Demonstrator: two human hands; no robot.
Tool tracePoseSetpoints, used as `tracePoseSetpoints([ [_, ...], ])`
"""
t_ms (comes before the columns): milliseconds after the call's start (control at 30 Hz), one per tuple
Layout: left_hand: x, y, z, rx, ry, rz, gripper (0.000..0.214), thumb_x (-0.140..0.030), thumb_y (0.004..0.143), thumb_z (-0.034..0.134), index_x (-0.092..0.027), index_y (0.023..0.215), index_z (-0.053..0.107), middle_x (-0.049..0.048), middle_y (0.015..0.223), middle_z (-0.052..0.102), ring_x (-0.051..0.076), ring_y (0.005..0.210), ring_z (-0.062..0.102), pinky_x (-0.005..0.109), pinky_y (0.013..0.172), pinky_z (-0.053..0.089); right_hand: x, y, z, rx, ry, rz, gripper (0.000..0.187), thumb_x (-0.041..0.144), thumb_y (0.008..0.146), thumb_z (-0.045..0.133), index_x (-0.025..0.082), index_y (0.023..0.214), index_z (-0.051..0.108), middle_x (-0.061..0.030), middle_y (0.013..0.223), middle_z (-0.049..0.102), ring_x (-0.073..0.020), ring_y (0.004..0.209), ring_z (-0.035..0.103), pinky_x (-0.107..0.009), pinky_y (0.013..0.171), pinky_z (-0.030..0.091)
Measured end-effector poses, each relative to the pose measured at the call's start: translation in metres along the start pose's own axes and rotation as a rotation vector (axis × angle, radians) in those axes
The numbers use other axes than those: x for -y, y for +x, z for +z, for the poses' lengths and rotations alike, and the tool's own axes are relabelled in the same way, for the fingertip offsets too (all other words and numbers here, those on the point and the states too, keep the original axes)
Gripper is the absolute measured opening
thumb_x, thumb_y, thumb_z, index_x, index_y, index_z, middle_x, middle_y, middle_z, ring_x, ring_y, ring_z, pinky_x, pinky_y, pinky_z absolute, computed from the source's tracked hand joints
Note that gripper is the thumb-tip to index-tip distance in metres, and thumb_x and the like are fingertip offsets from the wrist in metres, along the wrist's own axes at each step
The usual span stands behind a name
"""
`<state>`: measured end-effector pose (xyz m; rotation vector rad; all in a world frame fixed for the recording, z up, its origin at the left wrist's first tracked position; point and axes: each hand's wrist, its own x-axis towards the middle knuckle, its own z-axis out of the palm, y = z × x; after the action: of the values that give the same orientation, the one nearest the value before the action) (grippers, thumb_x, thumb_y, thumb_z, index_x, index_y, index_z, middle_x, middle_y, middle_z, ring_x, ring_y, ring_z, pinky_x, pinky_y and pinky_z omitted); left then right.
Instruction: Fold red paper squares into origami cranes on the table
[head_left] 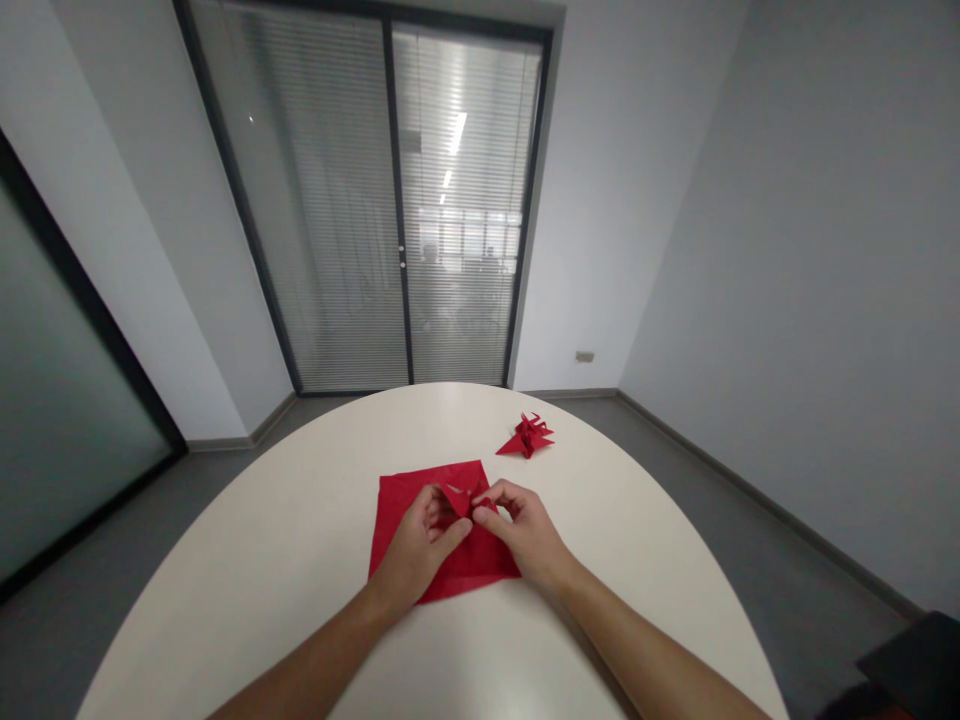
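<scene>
My left hand (420, 545) and my right hand (525, 530) meet over a stack of flat red paper squares (409, 495) on the white round table (285, 540). Between them they pinch a small, partly folded red paper piece (461, 497), held just above the stack. The fingers of both hands are curled round it. A finished folded red paper figure (527, 436) lies on the table beyond my right hand, apart from the stack.
The table edge curves round on the left, far side and right. Beyond it are a grey floor, grey walls and a glass sliding door with blinds (390, 200). A dark object (915, 655) sits at the bottom right corner.
</scene>
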<state>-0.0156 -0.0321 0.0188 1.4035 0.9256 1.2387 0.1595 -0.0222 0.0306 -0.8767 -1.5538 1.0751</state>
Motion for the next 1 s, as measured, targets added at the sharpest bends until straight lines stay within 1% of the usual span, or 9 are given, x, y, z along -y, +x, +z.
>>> tracePoseSetpoints([
  [100, 0.002, 0.001, 0.000, -0.061, 0.056, 0.014, 0.031, -0.038, 0.077, 0.070, -0.020, 0.099, 0.059, 0.0088, 0.105, 0.071, 0.023, 0.101, 0.068, 0.036, 0.088, 0.055, -0.007, 0.001, 0.000, -0.037, 0.016, -0.003, 0.025, 0.044, 0.081, 0.073, 0.020, 0.080, 0.066, -0.0005, 0.077, 0.067, -0.0166, 0.073, 0.059, -0.029, 0.073, 0.046],
  [233, 0.008, 0.005, -0.003, -0.161, 0.149, 0.037, 0.026, -0.043, 0.078, 0.068, -0.020, 0.088, 0.062, 0.0053, 0.093, 0.071, 0.021, 0.091, 0.069, 0.034, 0.083, 0.056, -0.011, 0.002, 0.001, -0.050, -0.004, -0.044, 0.025, 0.044, 0.084, 0.070, 0.020, 0.080, 0.064, -0.0005, 0.079, 0.065, -0.0168, 0.074, 0.058, -0.029, 0.074, 0.047],
  [333, 0.009, 0.008, -0.004, -0.140, 0.177, 0.055, 0.022, -0.041, 0.080, 0.067, -0.019, 0.081, 0.063, 0.0049, 0.090, 0.072, 0.021, 0.086, 0.069, 0.033, 0.081, 0.055, -0.008, 0.001, 0.003, -0.020, 0.001, -0.095, 0.021, 0.039, 0.083, 0.072, 0.021, 0.081, 0.062, -0.0028, 0.093, 0.065, -0.0192, 0.088, 0.060, -0.031, 0.083, 0.048],
  [433, 0.007, 0.008, -0.003, -0.136, 0.178, 0.072, 0.020, -0.039, 0.082, 0.065, -0.019, 0.079, 0.062, 0.0044, 0.088, 0.072, 0.019, 0.081, 0.069, 0.031, 0.077, 0.055, -0.007, -0.001, 0.006, 0.013, 0.022, -0.087, 0.019, 0.033, 0.081, 0.074, 0.022, 0.087, 0.060, -0.0036, 0.105, 0.064, -0.0206, 0.100, 0.060, -0.033, 0.092, 0.047],
  [600, 0.006, 0.006, -0.003, -0.115, 0.199, 0.089, 0.016, -0.036, 0.084, 0.064, -0.020, 0.082, 0.064, 0.0032, 0.088, 0.072, 0.019, 0.081, 0.069, 0.031, 0.078, 0.056, -0.010, -0.002, 0.007, -0.028, 0.045, -0.042, 0.031, 0.028, 0.078, 0.075, 0.025, 0.101, 0.055, -0.0007, 0.095, 0.060, -0.0189, 0.092, 0.058, -0.032, 0.086, 0.048],
  [700, 0.006, 0.004, -0.002, -0.113, 0.239, 0.102, 0.015, -0.035, 0.084, 0.064, -0.020, 0.081, 0.064, 0.0042, 0.092, 0.072, 0.019, 0.085, 0.069, 0.032, 0.081, 0.056, -0.011, -0.001, 0.004, -0.026, 0.054, -0.053, 0.037, 0.027, 0.077, 0.074, 0.025, 0.108, 0.054, -0.0024, 0.101, 0.060, -0.0199, 0.098, 0.058, -0.034, 0.091, 0.047],
  [833, 0.001, 0.002, 0.000, -0.117, 0.291, 0.141, 0.013, -0.034, 0.084, 0.063, -0.021, 0.083, 0.065, 0.0039, 0.092, 0.071, 0.019, 0.083, 0.069, 0.030, 0.076, 0.057, -0.009, 0.000, 0.000, -0.023, 0.062, -0.063, 0.046, 0.028, 0.075, 0.076, 0.025, 0.116, 0.054, -0.0026, 0.103, 0.060, -0.0204, 0.097, 0.059, -0.034, 0.090, 0.046],
  [900, 0.000, 0.001, 0.000, -0.121, 0.322, 0.175, 0.011, -0.032, 0.085, 0.062, -0.021, 0.083, 0.065, 0.0036, 0.090, 0.071, 0.019, 0.083, 0.068, 0.030, 0.075, 0.057, -0.007, 0.000, 0.000, -0.033, 0.026, -0.039, 0.046, 0.029, 0.073, 0.078, 0.024, 0.114, 0.057, -0.0017, 0.098, 0.062, -0.0201, 0.093, 0.059, -0.034, 0.089, 0.046],
  [1000, -0.002, -0.001, -0.002, -0.122, 0.358, 0.208, 0.010, -0.030, 0.085, 0.061, -0.021, 0.082, 0.065, 0.0042, 0.093, 0.072, 0.019, 0.085, 0.069, 0.030, 0.076, 0.057, -0.003, 0.000, -0.001, 0.019, -0.020, -0.003, 0.030, 0.033, 0.074, 0.079, 0.022, 0.096, 0.063, -0.0010, 0.090, 0.065, -0.0199, 0.088, 0.059, -0.033, 0.086, 0.046],
])
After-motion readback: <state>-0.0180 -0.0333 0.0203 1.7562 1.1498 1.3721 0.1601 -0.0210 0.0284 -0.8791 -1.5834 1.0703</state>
